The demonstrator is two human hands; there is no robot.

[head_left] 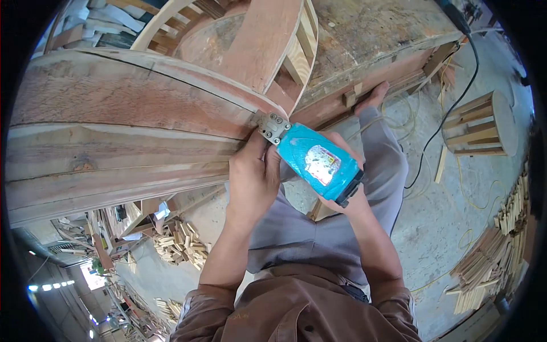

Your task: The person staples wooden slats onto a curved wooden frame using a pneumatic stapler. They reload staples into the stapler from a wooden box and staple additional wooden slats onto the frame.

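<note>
A teal nail gun (319, 162) with a bolted metal nose and a worn white label lies across the middle of the head view. My right hand (348, 194) is wrapped round it from below, its fingers mostly hidden by the body. The metal nose touches the end of a curved panel of wooden boards (125, 142). Just under that nose, my left hand (256, 174) is closed at the panel's end, fingers bent and tips partly hidden. A curved wooden frame with slats (262, 45) stands behind the panel's far edge.
A rough wooden workbench (364, 34) stands ahead. On the right floor are a round slatted wooden piece (478, 125), a black cord (450, 108) and a thin yellow hose (473, 199). Stacked wood strips (484, 262) lie at lower right, offcuts (181, 245) at lower left.
</note>
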